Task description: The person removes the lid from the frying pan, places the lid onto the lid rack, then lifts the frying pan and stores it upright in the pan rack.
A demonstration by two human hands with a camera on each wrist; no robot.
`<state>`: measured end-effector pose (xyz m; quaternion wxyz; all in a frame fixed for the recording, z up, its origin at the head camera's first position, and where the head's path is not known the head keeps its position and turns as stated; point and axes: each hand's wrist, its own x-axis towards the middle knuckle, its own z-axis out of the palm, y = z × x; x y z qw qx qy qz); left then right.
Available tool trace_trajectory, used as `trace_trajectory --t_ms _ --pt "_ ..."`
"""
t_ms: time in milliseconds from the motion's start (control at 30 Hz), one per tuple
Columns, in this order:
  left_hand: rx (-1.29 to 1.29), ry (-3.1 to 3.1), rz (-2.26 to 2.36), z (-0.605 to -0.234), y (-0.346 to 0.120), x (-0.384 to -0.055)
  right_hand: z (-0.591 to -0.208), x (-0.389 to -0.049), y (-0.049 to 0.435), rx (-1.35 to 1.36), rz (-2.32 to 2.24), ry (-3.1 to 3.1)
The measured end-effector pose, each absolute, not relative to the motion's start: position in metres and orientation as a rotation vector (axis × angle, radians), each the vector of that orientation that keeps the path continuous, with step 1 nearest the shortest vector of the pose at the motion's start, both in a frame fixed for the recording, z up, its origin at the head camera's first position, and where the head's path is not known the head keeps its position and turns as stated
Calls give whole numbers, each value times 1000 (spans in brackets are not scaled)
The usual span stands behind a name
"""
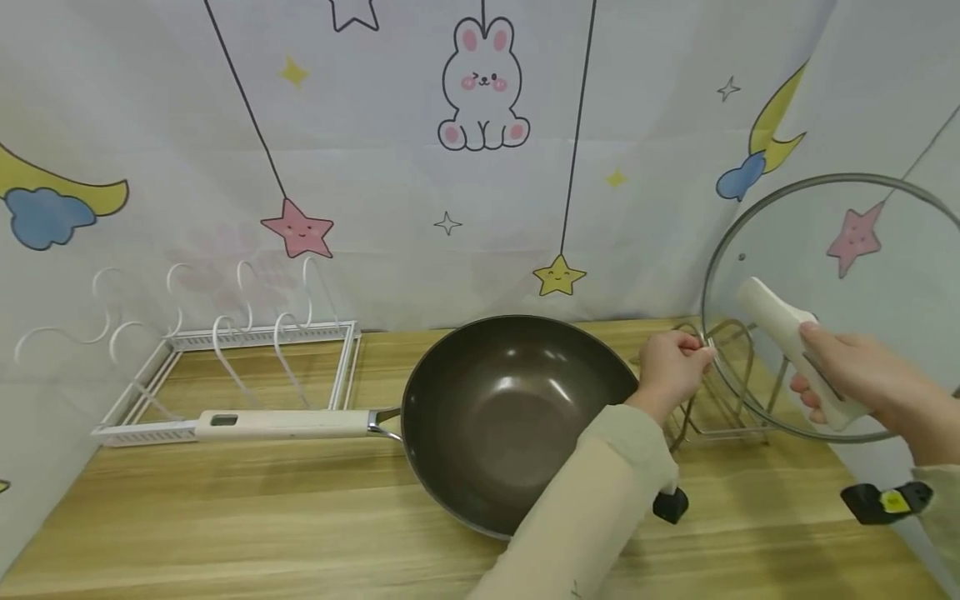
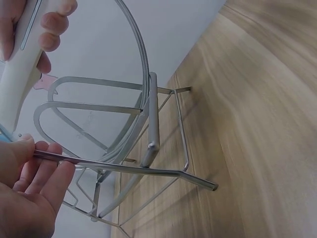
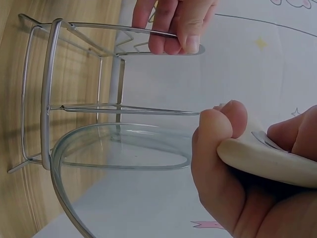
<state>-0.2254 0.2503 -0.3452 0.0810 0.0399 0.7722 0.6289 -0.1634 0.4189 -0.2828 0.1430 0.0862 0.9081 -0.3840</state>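
Note:
A clear glass lid (image 1: pixel 787 233) with a metal rim and cream handle (image 1: pixel 776 321) stands upright at the right. My right hand (image 1: pixel 873 367) grips that handle, fingers curled round it. My left hand (image 1: pixel 670 371) pinches a wire loop of the metal lid rack (image 3: pixel 47 89) between thumb and fingers. In the right wrist view, the lid's lower rim sits within the rack, beside its loops. The left wrist view shows the rack's wire (image 2: pixel 124 168) running out from the left hand (image 2: pixel 29 198). The left forearm crosses in front of a dark wok (image 1: pixel 510 433), hiding part of its rim.
The wok's cream handle (image 1: pixel 292 423) points left, over the front edge of a white rack (image 1: pixel 347 367) with curved dividers. All stand on a wood-grain tabletop (image 1: pixel 262 525). A patterned cloth (image 1: pixel 390 167) hangs behind. Black straps (image 1: pixel 873 503) show at the wrists.

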Motion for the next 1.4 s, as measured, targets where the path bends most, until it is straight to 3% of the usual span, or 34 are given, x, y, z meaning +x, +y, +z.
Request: trace_trajectory --t_ms 967,1400 --pt "106 2220 1970 -346 249 -226 -283 -157 404 302 -1160 2700" --pt "109 2247 1960 -345 248 -225 -280 -151 397 424 -953 2930"
